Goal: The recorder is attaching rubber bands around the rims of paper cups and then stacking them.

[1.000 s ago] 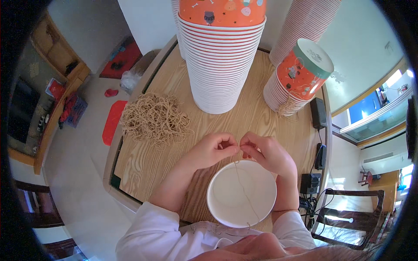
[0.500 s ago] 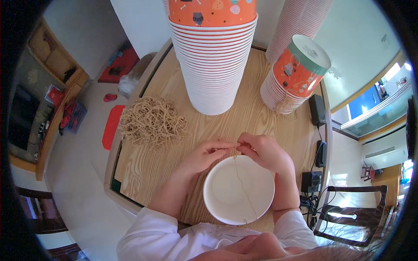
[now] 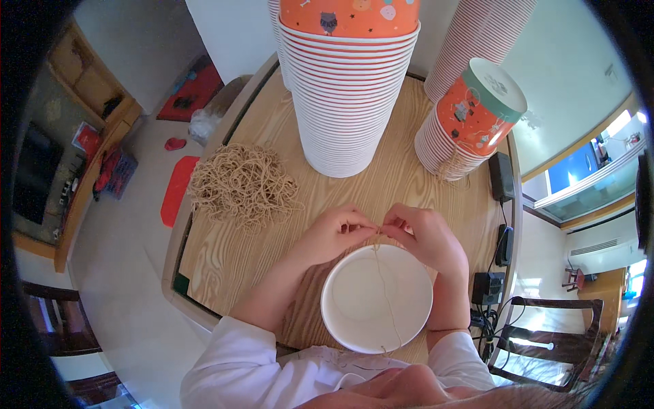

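Observation:
A white paper bowl (image 3: 354,300) sits upright on the wooden table (image 3: 231,259) just in front of me. A thin brown string (image 3: 385,293) runs across its opening from the far rim to the near rim. My left hand (image 3: 335,233) and my right hand (image 3: 422,235) meet at the far rim, each pinching the string's end between thumb and fingers. A loose heap of the same brown string (image 3: 242,185) lies on the table to the left of my left hand.
A tall stack of orange-and-white paper bowls (image 3: 344,88) stands behind my hands, a shorter leaning stack (image 3: 466,126) to its right, another stack (image 3: 477,34) at the back. Power adapters (image 3: 503,177) and cables lie at the table's right edge. A chair (image 3: 545,341) stands right.
My hands stay pinched on the string at the bowl's far rim, shifted only slightly. The bowl has not moved.

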The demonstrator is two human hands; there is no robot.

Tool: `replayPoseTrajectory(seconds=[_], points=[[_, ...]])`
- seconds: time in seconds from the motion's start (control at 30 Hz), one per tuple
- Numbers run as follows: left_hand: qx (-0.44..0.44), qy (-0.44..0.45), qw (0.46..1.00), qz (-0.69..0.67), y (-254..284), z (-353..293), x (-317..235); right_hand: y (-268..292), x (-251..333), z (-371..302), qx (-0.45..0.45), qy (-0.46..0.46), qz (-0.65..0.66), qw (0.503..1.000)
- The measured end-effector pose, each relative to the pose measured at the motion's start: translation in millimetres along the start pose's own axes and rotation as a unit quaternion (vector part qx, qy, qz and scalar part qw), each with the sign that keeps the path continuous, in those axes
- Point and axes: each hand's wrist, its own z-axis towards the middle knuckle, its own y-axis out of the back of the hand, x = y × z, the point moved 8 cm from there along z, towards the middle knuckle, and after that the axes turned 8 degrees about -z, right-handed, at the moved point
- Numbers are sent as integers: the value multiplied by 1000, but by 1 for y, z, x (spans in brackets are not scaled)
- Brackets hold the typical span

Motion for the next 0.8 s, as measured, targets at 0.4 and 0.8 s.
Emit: replayPoseTrajectory(seconds=[0.4,0.8], points=[[43,215,896,-387,-21,8,39,2,0,5,-14,14,58,998],[-5,229,865,-445,-23,0,46,-9,-14,13,23,31,217,976]])
